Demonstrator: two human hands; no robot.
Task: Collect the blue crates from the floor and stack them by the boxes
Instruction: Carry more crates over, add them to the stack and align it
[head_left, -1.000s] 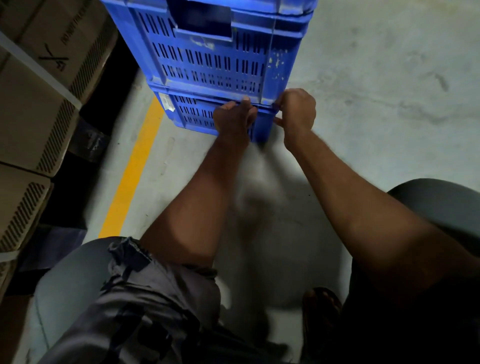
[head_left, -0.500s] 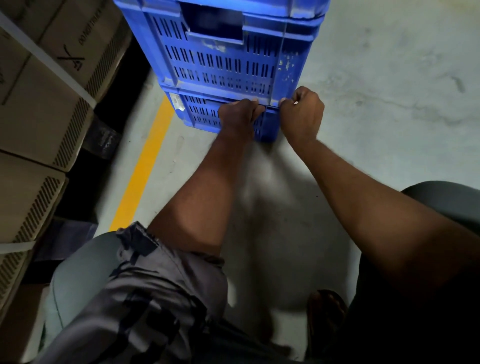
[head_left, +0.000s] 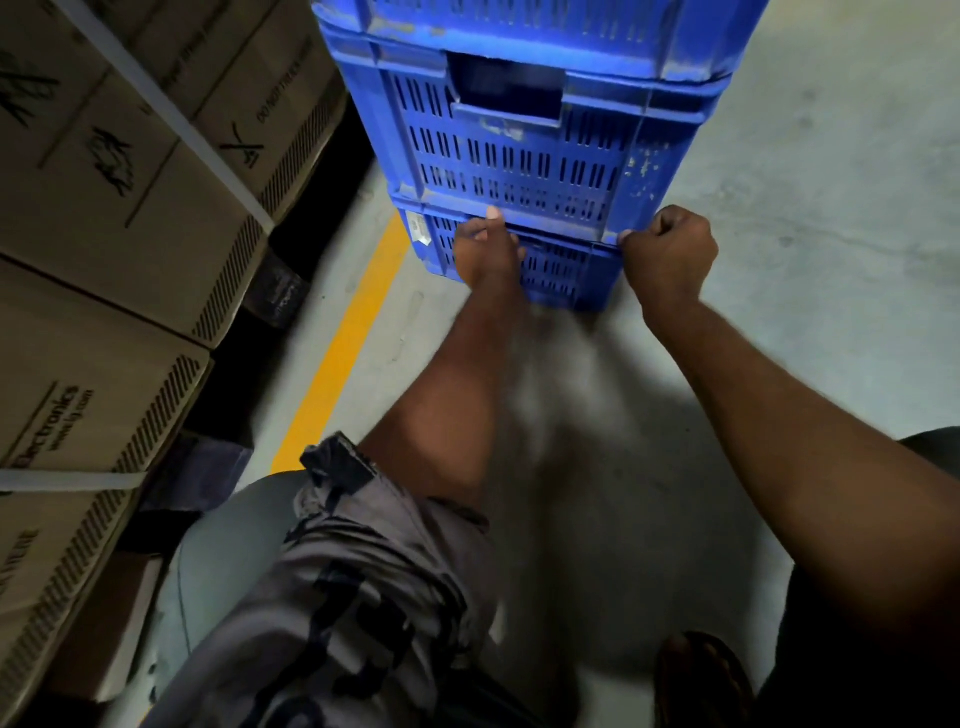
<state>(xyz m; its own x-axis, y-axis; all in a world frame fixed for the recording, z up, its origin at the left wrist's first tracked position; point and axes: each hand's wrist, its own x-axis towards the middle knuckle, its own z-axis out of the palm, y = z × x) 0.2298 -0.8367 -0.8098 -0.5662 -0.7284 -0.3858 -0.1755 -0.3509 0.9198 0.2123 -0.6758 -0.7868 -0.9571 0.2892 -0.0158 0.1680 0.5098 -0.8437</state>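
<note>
Both hands, left hand (head_left: 488, 249) and right hand (head_left: 670, 254), grip the bottom crate (head_left: 561, 270) of the blue stack, probably positioning it beside the boxes (head_left: 130, 208); next, an even shove.

Dim indoor light, wide-angle bend at the edges.
A dark shadow pools on the floor (head_left: 597, 467) below the gripping hands; the left hand (head_left: 488, 254) is motion-blurred, and the corners darken.
</note>
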